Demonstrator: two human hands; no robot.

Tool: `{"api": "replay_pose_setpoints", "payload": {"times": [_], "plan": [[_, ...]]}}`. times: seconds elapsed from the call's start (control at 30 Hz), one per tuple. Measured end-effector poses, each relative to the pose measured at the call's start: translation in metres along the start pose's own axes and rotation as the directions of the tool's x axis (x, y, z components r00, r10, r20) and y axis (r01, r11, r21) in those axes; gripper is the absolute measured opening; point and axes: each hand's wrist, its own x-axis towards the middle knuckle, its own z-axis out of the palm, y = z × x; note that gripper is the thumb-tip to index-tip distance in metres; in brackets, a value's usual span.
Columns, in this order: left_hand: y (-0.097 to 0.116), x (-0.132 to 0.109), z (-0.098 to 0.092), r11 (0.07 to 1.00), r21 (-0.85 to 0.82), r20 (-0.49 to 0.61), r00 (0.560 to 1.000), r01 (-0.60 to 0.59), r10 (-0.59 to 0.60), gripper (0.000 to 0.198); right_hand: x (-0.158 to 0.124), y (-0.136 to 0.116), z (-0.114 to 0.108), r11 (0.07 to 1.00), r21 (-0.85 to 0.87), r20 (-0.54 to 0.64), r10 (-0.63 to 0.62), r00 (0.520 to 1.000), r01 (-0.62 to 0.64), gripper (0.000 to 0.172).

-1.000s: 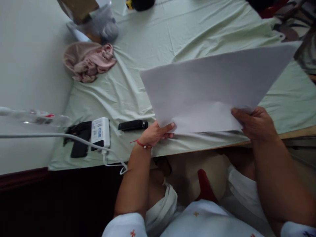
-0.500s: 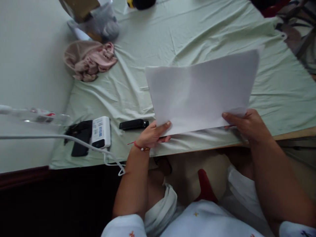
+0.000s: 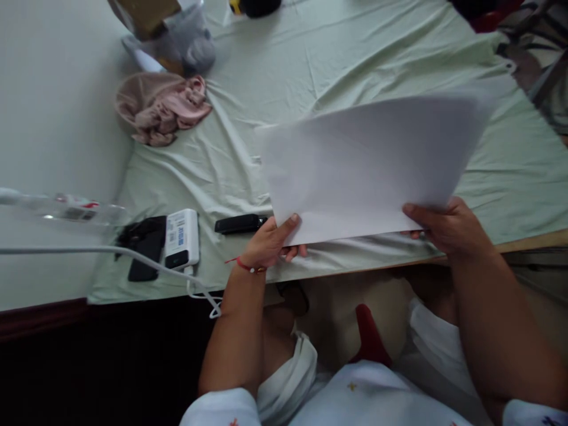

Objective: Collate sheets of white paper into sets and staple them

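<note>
Between my two hands a large white sheet of paper [image 3: 368, 165] is held above the table's front edge, its far edge slightly curved and blurred at the right. My left hand [image 3: 277, 239] pinches the near left corner, thumb on top and fingers underneath; a red string bracelet [image 3: 251, 266] circles that wrist. At the near right part of the paper, my right hand [image 3: 444, 225] grips with its thumb on top and the fingers mostly hidden below. Whether it is one sheet or a few, I cannot tell.
A black oblong device [image 3: 238, 223] lies just left of my left hand. Farther left are a white power bank [image 3: 183, 236] with a cable [image 3: 110, 247] and a black phone [image 3: 145, 257]. Pink cloth [image 3: 164, 112] is bunched on the pale green tablecloth [image 3: 275, 65] near the wall.
The paper's far right corner has swung outward to the right and the sheet bends more. My left hand has shifted slightly left, still gripping; my right hand keeps its hold.
</note>
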Motion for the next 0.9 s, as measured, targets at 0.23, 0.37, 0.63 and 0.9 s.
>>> {"api": "replay_pose_setpoints", "payload": {"times": [0.23,0.37,0.63,0.9], "plan": [[0.0,-0.007,-0.009,0.998,-0.052,0.037,0.998,-0.039,0.041,0.054,0.0,-0.012,0.009,0.994,0.009,-0.019,0.113,0.993,-0.113,0.061],[0.002,-0.006,-0.008,0.989,-0.093,-0.077,0.991,-0.118,0.111,0.049,-0.001,-0.018,0.019,0.993,0.036,-0.095,0.118,0.988,-0.116,0.064],[0.001,-0.02,-0.005,0.939,0.025,-0.486,0.817,-0.342,0.311,0.03,0.002,-0.018,0.028,0.987,0.04,-0.181,0.161,0.97,-0.157,0.048],[0.0,-0.023,-0.032,0.811,0.279,-0.853,0.255,-0.514,0.455,0.014,0.003,-0.009,0.046,0.988,-0.032,-0.097,0.148,0.984,-0.151,0.05]]}}
